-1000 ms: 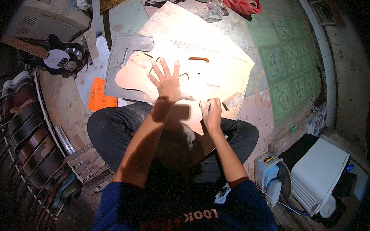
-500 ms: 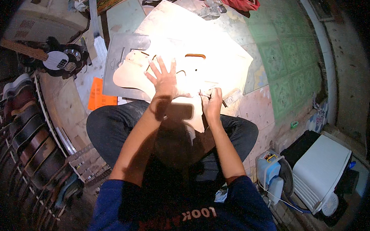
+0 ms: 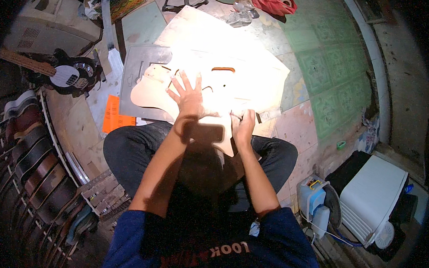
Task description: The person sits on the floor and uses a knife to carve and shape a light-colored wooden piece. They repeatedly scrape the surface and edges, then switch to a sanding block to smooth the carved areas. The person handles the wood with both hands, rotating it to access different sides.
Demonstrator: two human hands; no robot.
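"So, where's the guitar body point(image 3: 151, 89)?"

"Taking the clock from the centre of the view, it lies toward eleven, pale and partly washed out by glare, over a grey board point(image 3: 129, 78)."

"And the hands?"

"Apart. The left hand point(image 3: 191, 101) rests on the body with fingers spread wide. The right hand point(image 3: 244, 126) is just short of three, by the body's edge, fingers curled in; whether they're clamped on something, I can't tell."

"Anything beside it?"

"A pale block-like thing point(image 3: 271, 114) with a dark edge, just off toward two."

"Farther out?"

"An orange sheet point(image 3: 113, 119) near nine, a black bass guitar point(image 3: 66, 76) between nine and ten, a red bag point(image 3: 274, 3) toward one, and a white cabinet point(image 3: 372, 195) nearly at four."
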